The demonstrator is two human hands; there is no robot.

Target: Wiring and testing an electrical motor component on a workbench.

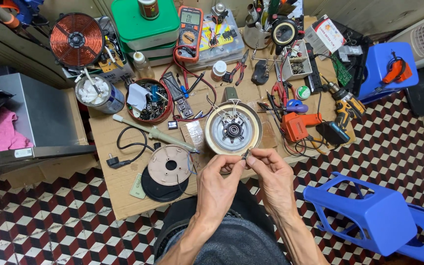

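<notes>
My left hand (220, 182) and my right hand (271, 172) meet at the near edge of the workbench, fingertips pinched together on a small metal part (245, 154) with thin wires. Just beyond the fingers lies a round cream appliance base (233, 128), upside down, its grey inner plate and black hub showing, with wires leading off it. To the left of my left hand rest a beige round cover (171, 165) on a black disc (160, 189). A soldering iron (154, 132) lies across the cardboard behind them.
The cardboard-covered bench (119, 189) is crowded: copper coil (76, 40), red multimeter (190, 29), red bowl of parts (149, 101), tin (99, 94), pliers (241, 66), orange tool (298, 125), yellow drill (347, 105). Blue plastic stools (369, 211) stand right. A grey metal box (30, 118) is left.
</notes>
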